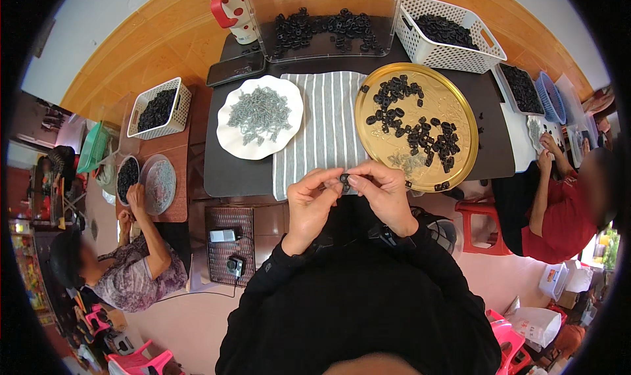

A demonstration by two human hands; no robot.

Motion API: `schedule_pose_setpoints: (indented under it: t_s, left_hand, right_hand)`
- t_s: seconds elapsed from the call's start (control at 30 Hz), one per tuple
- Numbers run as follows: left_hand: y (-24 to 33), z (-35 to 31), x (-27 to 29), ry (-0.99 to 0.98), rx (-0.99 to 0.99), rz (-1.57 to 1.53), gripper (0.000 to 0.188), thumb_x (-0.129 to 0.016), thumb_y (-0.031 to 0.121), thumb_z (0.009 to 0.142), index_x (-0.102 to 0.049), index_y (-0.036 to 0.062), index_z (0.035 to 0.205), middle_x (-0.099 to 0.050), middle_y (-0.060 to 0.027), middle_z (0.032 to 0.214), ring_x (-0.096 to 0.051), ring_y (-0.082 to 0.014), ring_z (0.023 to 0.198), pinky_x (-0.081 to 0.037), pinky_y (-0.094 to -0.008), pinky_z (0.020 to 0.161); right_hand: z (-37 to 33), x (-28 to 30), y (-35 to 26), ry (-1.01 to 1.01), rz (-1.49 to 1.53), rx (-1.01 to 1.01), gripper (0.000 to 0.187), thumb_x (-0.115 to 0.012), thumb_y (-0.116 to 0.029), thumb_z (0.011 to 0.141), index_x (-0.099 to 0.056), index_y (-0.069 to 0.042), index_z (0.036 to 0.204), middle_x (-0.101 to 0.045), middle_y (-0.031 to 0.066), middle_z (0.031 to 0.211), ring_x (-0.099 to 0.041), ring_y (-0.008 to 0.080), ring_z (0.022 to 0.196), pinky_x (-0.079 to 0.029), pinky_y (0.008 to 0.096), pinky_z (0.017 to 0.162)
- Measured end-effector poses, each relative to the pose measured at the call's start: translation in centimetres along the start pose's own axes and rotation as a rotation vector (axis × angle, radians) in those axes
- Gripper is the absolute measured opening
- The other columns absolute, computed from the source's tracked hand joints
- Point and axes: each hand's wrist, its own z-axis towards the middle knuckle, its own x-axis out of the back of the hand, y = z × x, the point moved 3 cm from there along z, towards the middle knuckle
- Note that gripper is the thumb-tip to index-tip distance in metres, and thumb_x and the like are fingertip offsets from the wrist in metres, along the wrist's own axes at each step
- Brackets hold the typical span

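Note:
Both my hands meet over the near edge of a grey-and-white striped cloth (321, 115). Between the fingertips is a small black plastic piece (344, 180). My left hand (311, 201) pinches it from one side, and my right hand (382, 192) pinches it from the other. To the right of the cloth lies a round gold tray (463, 99) with many small black pieces (430, 140) scattered on it. On the left, a white scalloped plate (228, 138) carries a heap of small silvery metal pieces (259, 113). Whether a metal piece is also in my fingers is too small to tell.
Behind the cloth stands a clear bin (322, 49) with black pieces. A white basket (483, 56) is at the back right; a dark phone (236, 68) and red-dotted mug (238, 10) are back left. Co-workers sit left (135, 273) and right (559, 207) at other tables.

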Motion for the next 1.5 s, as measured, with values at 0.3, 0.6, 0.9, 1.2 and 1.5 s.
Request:
schedule_pose_setpoints:
  t_s: [0.3, 0.6, 0.9, 1.2, 1.5]
  left_hand:
    - [-0.1, -0.4, -0.9, 0.058, -0.034, -0.081, 0.027, -0.059, -0.01, 0.085, -0.068, -0.0027, 0.11, -0.06, -0.0043, 0.086, -0.056, -0.0094, 0.071, -0.045, -0.0205, 0.059]
    - [-0.3, -0.4, -1.1, 0.064, -0.05, -0.125, 0.026, -0.059, -0.008, 0.088, -0.067, -0.0025, 0.111, -0.059, -0.0045, 0.087, -0.055, -0.0094, 0.074, -0.046, -0.0214, 0.061]
    - [0.0, -0.6, -1.4, -0.015, -0.075, -0.107, 0.028, -0.058, -0.009, 0.088, -0.065, -0.0034, 0.115, -0.058, -0.0056, 0.092, -0.055, -0.0103, 0.077, -0.049, -0.0223, 0.065]
    - [-0.2, -1.1, -1.7, 0.01, -0.103, -0.077, 0.027, -0.058, -0.009, 0.088, -0.064, -0.004, 0.113, -0.058, -0.0056, 0.093, -0.056, -0.0103, 0.077, -0.05, -0.0228, 0.066]
    - [-0.1, -0.9, -1.5, -0.03, -0.075, -0.095, 0.03, -0.059, -0.008, 0.088, -0.064, -0.0022, 0.117, -0.059, -0.005, 0.092, -0.056, -0.0105, 0.076, -0.049, -0.0222, 0.065]
  right_hand:
    - [-0.4, -0.4, -0.4, 0.04, 0.034, 0.092, 0.012, -0.062, 0.004, 0.089, -0.065, 0.003, 0.1, -0.064, 0.0034, 0.088, -0.058, 0.0072, 0.075, -0.049, 0.0229, 0.068]
    - [-0.3, 0.2, -0.8, -0.075, -0.073, 0.176, 0.023, -0.067, 0.006, 0.082, -0.064, 0.002, 0.105, -0.062, 0.0052, 0.086, -0.059, 0.0106, 0.075, -0.048, 0.0236, 0.066]
    - [-0.7, 0.4, -1.1, 0.0, -0.358, 0.382, 0.034, -0.07, 0.008, 0.076, -0.065, 0.0, 0.109, -0.063, 0.0083, 0.087, -0.061, 0.0154, 0.074, -0.049, 0.0258, 0.064]
    - [-1.5, -0.3, -1.5, 0.082, -0.409, 0.519, 0.031, -0.068, 0.007, 0.077, -0.062, 0.003, 0.107, -0.059, 0.0103, 0.083, -0.06, 0.022, 0.071, -0.047, 0.0289, 0.061]
    - [-1.6, -0.2, -1.7, 0.061, -0.366, 0.477, 0.03, -0.067, 0.008, 0.08, -0.061, 0.003, 0.11, -0.06, 0.0104, 0.087, -0.061, 0.0199, 0.074, -0.048, 0.0281, 0.063]
